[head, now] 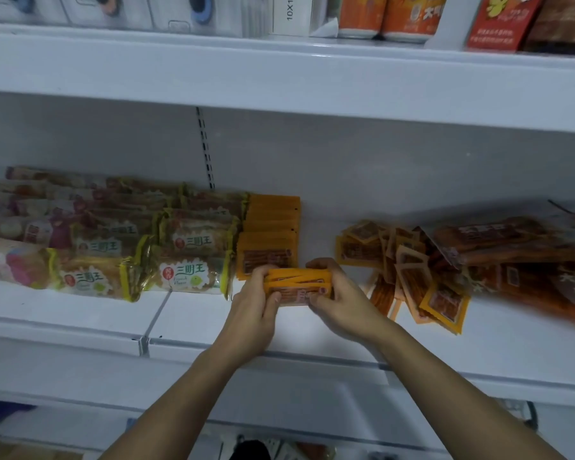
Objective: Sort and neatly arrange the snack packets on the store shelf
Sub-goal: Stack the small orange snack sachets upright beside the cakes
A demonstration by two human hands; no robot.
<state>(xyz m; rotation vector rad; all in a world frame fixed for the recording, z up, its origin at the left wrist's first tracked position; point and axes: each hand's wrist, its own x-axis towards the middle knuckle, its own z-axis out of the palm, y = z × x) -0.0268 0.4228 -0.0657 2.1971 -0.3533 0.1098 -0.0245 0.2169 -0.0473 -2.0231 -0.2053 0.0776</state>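
A small stack of orange snack packets is held between both hands just above the white shelf. My left hand grips its left end and my right hand grips its right end, fingers curled round the edges. Right behind the stack stands a tidy row of the same orange packets. A loose, messy heap of orange packets lies to the right of my right hand.
Rows of yellow-edged bread packets fill the shelf's left side. Larger dark red-brown snack bags are piled at the far right. The shelf above carries white boxes, orange cans and red packets. A slotted upright runs down the back wall.
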